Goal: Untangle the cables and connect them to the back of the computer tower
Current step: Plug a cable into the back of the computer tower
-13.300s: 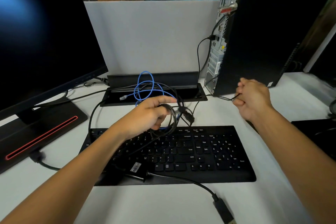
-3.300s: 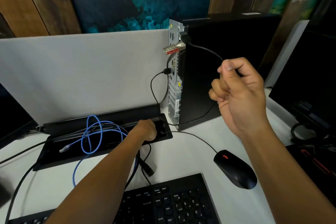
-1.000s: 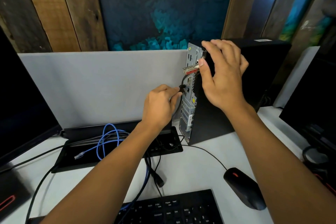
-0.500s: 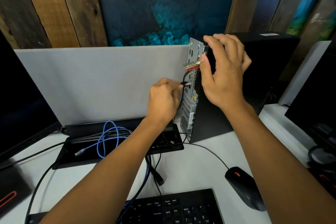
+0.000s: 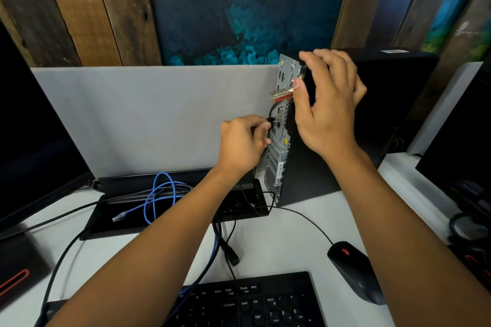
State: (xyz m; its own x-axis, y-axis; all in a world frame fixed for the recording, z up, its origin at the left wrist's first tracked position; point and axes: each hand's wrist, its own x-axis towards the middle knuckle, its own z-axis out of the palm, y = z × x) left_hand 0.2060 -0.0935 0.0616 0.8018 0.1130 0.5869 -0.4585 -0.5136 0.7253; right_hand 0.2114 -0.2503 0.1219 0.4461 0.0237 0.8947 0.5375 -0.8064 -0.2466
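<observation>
Hidden: the plug tip at the metal rear panel (image 5: 282,125) is covered by the left hand (image 5: 243,145); whether it is seated cannot be told.
Cut off: keyboard (image 5: 249,302) by the near edge, monitor (image 5: 34,141) by the left edge, a second dark screen by the right edge.
Hard to make out: which port the plug meets, and the black cords inside the desk cable tray (image 5: 170,216).
Left hand: fingers curled, pinching a black cable connector (image 5: 271,121) against the middle of the rear panel.
Right hand (image 5: 328,103): wide, fingers spread over the tower's top rear corner, thumb by the panel edge; holding nothing that shows.
Computer tower (image 5: 353,125): one, upright at the far right of the desk, rear panel facing left.
Blue cable (image 5: 159,194): one, looped over the tray, its clear plug lying loose there.
Mouse (image 5: 354,272): one, near right, its thin cord running toward the tower's base.
Loose black plug (image 5: 232,256): one, on the desk between tray and keyboard.
</observation>
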